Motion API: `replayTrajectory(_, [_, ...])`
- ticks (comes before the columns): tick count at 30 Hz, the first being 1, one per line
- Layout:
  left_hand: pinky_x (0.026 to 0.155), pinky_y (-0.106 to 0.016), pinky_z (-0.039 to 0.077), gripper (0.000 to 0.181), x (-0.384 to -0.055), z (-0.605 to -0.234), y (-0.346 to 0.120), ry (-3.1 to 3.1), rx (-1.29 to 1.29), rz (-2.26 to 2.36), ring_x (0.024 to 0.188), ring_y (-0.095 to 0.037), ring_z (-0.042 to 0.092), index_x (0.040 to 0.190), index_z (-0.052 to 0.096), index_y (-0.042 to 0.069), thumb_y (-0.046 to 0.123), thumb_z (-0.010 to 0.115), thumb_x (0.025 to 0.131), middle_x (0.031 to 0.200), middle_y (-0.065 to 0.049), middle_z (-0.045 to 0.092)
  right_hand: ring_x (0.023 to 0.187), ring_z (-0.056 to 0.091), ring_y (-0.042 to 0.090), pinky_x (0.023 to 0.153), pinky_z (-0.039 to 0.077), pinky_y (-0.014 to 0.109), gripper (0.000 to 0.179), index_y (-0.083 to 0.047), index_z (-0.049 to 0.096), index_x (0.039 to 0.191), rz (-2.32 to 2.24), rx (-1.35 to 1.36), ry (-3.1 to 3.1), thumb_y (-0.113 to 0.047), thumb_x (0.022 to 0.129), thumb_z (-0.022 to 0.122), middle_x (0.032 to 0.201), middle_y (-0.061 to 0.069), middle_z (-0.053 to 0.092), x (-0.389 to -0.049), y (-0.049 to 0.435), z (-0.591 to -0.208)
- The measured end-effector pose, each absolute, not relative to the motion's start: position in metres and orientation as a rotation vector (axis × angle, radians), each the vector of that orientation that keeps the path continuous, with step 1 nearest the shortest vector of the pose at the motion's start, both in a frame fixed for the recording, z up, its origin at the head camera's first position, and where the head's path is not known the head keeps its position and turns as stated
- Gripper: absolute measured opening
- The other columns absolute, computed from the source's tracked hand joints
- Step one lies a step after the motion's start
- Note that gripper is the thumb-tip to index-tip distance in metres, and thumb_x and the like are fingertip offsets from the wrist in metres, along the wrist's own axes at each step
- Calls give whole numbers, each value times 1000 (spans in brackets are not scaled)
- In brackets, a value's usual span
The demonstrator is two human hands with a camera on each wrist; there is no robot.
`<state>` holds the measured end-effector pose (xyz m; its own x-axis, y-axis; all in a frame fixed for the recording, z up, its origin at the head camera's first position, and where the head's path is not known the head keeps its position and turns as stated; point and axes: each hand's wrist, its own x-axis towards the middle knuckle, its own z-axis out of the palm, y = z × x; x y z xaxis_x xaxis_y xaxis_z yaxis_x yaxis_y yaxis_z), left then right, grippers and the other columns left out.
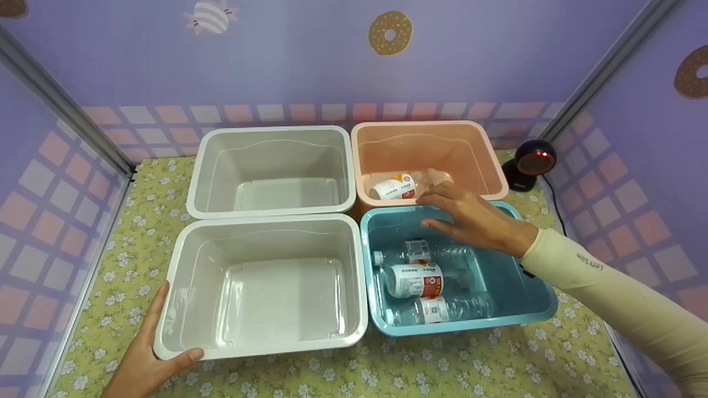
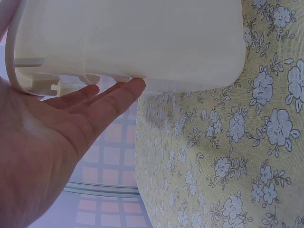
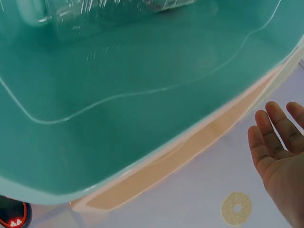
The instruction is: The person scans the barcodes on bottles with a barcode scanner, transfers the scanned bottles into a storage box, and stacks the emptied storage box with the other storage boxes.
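Note:
My left hand (image 1: 145,349) holds the front left corner of the near light grey bin (image 1: 260,217). Its thumb lies at the front rim, and in the left wrist view the fingers (image 2: 111,100) reach under the rim against the outer wall. Above the back rim of the blue bin (image 1: 459,326) hovers my right hand (image 1: 470,218), fingers loosely extended and holding nothing. Three clear plastic bottles lie in the blue bin, the middle bottle (image 1: 415,279) bearing a white and red label. Another labelled bottle (image 1: 395,188) lies in the pink bin (image 1: 426,128), partly behind the right hand.
A second light grey bin (image 1: 271,130) stands behind the near one, touching the pink bin's left side. To the right of the pink bin is a black scanner (image 1: 534,160) with red lights and a cable. Purple walls enclose the flowered tablecloth (image 1: 321,376).

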<state>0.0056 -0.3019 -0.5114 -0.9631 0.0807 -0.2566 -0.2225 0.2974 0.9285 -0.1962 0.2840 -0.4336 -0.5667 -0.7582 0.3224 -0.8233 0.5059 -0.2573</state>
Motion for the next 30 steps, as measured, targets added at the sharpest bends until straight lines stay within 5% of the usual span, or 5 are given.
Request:
replayTrajectory(7, [85, -36, 66, 123, 1, -514, -298, 2322, -80, 1735, 129, -58, 59, 177, -11, 38, 1, 77, 99, 176, -36, 8, 125, 67, 30, 116, 52, 56, 42, -1, 73, 134, 548, 1401, -2611, -21, 100, 85, 131, 14, 71, -180, 288, -435])
replayTrajectory(14, [87, -37, 66, 124, -3, -517, -293, 2336, -48, 1758, 132, -62, 55, 177, -10, 40, -2, 77, 98, 176, -35, 9, 123, 67, 28, 101, 61, 50, 41, -6, 74, 134, 515, 1409, -2621, -20, 98, 87, 131, 11, 71, -169, 294, -440])
replayTrajectory(21, [86, -38, 66, 125, -5, -518, -297, 2351, -64, 1708, 128, -56, 60, 176, -12, 40, 1, 77, 99, 174, -35, 14, 122, 68, 28, 100, 62, 48, 39, -5, 74, 134, 546, 1431, -2675, -20, 100, 85, 131, 12, 71, -163, 297, -454])
replayTrajectory(30, [86, -39, 65, 124, -2, -521, -310, 2320, -150, 1604, 133, -62, 55, 172, -21, 45, 14, 76, 102, 175, -39, 3, 118, 68, 25, 97, 63, 45, 37, -5, 75, 133, 560, 1440, -2774, -23, 102, 83, 129, 9, 71, -163, 295, -476])
